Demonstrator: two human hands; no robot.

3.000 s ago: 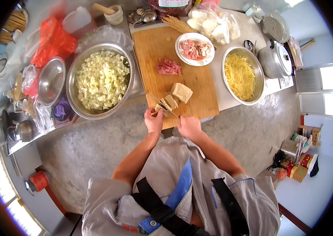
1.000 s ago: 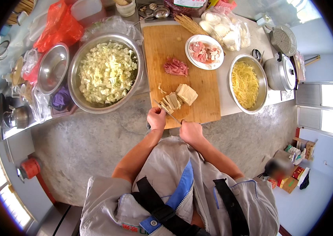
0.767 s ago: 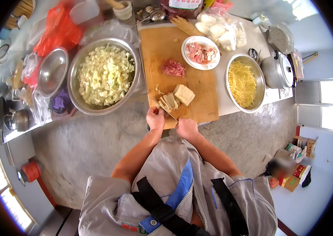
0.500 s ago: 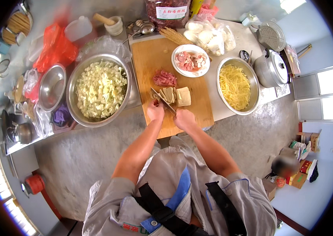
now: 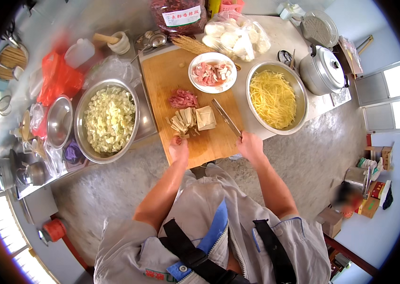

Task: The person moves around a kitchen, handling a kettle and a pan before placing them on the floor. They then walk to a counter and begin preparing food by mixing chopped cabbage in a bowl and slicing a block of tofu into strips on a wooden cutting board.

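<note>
A long wooden cutting board (image 5: 195,106), pale brown and smooth, lies across the grey counter (image 5: 287,35). To its left sits a wide, shiny steel bowl (image 5: 82,142) heaped with chopped pale-green cabbage (image 5: 109,120); to its right a second steel bowl (image 5: 297,92) holds fine yellow shreds (image 5: 272,99). Beyond that stands a dull aluminium pot (image 5: 322,71) with a lid. A round white plate (image 5: 196,85) of pink meat pieces (image 5: 205,74) rests on the far part of the board, with a small mound of sliced red meat (image 5: 183,99) below it.

Mid-board lies the tan tofu (matte, soft-edged): a squarish block (image 5: 205,118) and, touching it on the left, fanned strips (image 5: 184,121). The right hand (image 5: 251,146) is closed around the handle of a knife (image 5: 226,117), whose narrow grey blade points away, just right of the block. The left hand (image 5: 179,150) rests at the board's near edge just below the strips, fingers curled together; whether they pinch anything, I cannot tell.
</note>
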